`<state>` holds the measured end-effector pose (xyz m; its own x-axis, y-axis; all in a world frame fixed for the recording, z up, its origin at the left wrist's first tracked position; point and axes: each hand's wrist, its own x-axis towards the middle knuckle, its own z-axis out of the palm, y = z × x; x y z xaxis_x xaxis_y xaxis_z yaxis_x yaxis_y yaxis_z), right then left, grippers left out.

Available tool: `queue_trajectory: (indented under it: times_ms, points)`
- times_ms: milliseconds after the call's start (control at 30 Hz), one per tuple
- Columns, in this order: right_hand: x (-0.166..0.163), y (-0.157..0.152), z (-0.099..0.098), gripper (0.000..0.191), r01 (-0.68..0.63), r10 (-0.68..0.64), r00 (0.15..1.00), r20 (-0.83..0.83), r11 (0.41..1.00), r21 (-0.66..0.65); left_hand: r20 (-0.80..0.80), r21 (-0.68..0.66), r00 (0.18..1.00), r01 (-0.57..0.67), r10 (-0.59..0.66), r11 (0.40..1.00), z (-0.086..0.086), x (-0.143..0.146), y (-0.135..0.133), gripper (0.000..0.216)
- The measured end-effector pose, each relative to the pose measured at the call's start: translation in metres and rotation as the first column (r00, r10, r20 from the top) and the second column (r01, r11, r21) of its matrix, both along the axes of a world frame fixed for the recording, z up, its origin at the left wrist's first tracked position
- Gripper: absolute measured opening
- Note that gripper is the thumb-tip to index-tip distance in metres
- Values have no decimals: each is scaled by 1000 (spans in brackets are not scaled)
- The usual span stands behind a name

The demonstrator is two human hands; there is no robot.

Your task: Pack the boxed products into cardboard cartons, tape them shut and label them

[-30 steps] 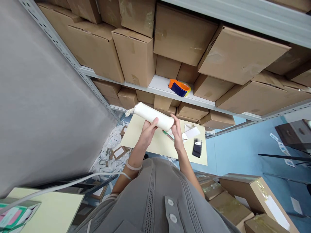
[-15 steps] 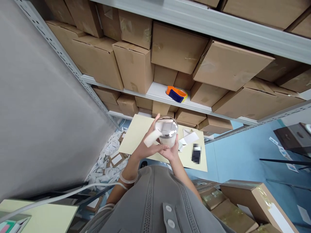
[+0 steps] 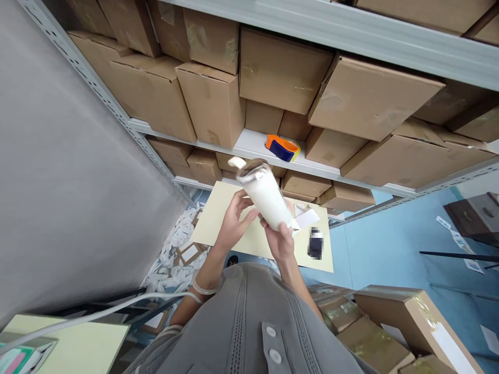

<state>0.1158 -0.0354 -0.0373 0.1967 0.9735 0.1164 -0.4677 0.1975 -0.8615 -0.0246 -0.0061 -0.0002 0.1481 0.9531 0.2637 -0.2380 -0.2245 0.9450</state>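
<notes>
A white tumbler (image 3: pixel 268 200) with a shiny rim and a pale flap or handle at its lid end is held tilted, its lid toward the upper left. My right hand (image 3: pixel 281 241) grips it near the base. Beside it on the left, my left hand (image 3: pixel 234 221) is off the tumbler, fingers curved and thumb apart, with nothing held. Beneath both hands is a pale yellow table (image 3: pixel 208 221). White papers (image 3: pixel 306 218) lie on the table to the right of the tumbler, near a dark, pixelated object (image 3: pixel 315 245).
Shelves ahead hold several cardboard boxes (image 3: pixel 284 70); orange and blue tape-like rings (image 3: pixel 283 147) sit on one shelf. More cartons (image 3: pixel 390 317) stand at lower right. Crumpled white material (image 3: pixel 167 259) covers the floor at left. A white cable (image 3: pixel 117 309) runs to my left wrist.
The tumbler has swung from lid facing me to a tilt with the lid up and left. My left hand has let go of it; my right hand now grips near the base.
</notes>
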Motion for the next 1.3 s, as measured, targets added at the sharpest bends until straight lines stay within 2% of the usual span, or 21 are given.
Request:
queue_trajectory:
  times_ms: [33, 67, 100, 167, 233, 333, 400, 433, 467, 533, 600, 633, 700, 800, 900, 1033, 1100, 1200, 1300]
  points:
    - [0, 0, 5, 62, 109, -126, 978, 167, 988, 106, 57, -48, 998, 2, 0, 999, -2, 1, 2, 59]
    - [1, 0, 8, 59, 175, -246, 913, 327, 957, 231, 109, -106, 994, 20, -8, 994, -3, 3, 3, 58]
    - [2, 0, 10, 54, 186, -344, 817, 462, 917, 354, 160, -171, 987, 42, -14, 984, -5, 3, 4, 58]
    - [5, 1, 9, 47, 82, -460, 616, 640, 845, 528, 257, -295, 966, 92, -13, 951, -10, 3, 6, 59]
    - [8, 3, 4, 47, -39, -518, 476, 711, 795, 605, 338, -368, 941, 134, -2, 920, -13, 1, 6, 60]
    - [11, 5, -4, 50, -112, -583, 389, 714, 739, 665, 380, -397, 925, 192, -30, 897, -11, -4, 6, 62]
    - [12, 5, -6, 49, -125, -561, 392, 730, 753, 646, 361, -404, 932, 196, -41, 894, -9, -6, 7, 62]
    - [13, 4, -6, 48, -125, -513, 415, 752, 786, 605, 341, -405, 939, 180, -34, 896, -8, -7, 8, 61]
    - [13, 3, -6, 49, -119, -435, 460, 774, 834, 539, 320, -402, 947, 152, -18, 903, -7, -7, 9, 60]
    - [13, 1, -4, 60, -82, -235, 635, 736, 927, 367, 272, -377, 962, 74, 34, 923, -9, -8, 11, 58]
    - [12, -2, -2, 72, -36, -66, 847, 528, 983, 181, 235, -329, 969, -1, 83, 944, -13, -8, 13, 58]
    - [11, -3, -2, 74, -26, -10, 924, 383, 996, 89, 222, -303, 970, -25, 96, 953, -15, -8, 14, 59]
    - [8, -4, -1, 74, -76, 85, 991, 106, 994, -83, 202, -254, 976, -34, 87, 967, -18, -9, 14, 62]
    - [5, -5, -1, 76, -294, 253, 949, -188, 925, -240, 160, -184, 987, 5, 25, 983, -19, -10, 13, 67]
    - [4, -3, -1, 77, -440, 339, 872, -353, 859, -262, 50, -123, 999, 19, -13, 992, -16, -11, 11, 70]
    - [4, 3, -6, 56, -431, 250, 827, -504, 858, -280, -172, -34, 985, -1, -5, 999, -8, -10, 11, 76]
    - [5, 4, -11, 45, -405, 184, 814, -550, 859, -312, -229, -5, 973, 40, -40, 999, -4, -10, 12, 74]
    - [5, 4, -16, 38, -393, 141, 806, -575, 854, -341, -177, -9, 977, 116, -116, 993, 2, -14, 13, 79]
    - [4, 2, -18, 37, -384, 138, 824, -549, 849, -362, -58, -1, 993, 105, -105, 994, 7, -23, 14, 98]
